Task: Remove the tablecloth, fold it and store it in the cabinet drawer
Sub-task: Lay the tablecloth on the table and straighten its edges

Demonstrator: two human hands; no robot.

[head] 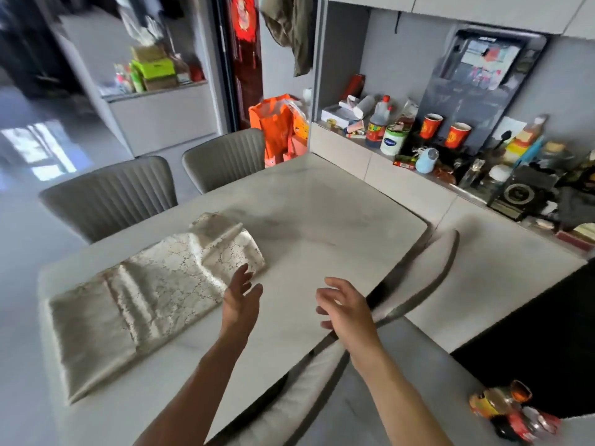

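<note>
The tablecloth point(151, 294), a shiny beige patterned fabric, lies folded into a long strip on the left half of the white marble table point(322, 214). Its far end is rumpled and raised. My left hand point(241, 297) hovers open just beside the strip's near right edge, fingers spread, holding nothing. My right hand point(347, 309) is open too, above the table's right edge, apart from the cloth. No cabinet drawer is seen open.
Two grey chairs point(128, 194) stand at the table's far left side, and another chair back point(428, 272) at the right edge. A cluttered counter point(434, 149) with bottles and red cups runs along the right. An orange bag point(277, 130) stands behind the table.
</note>
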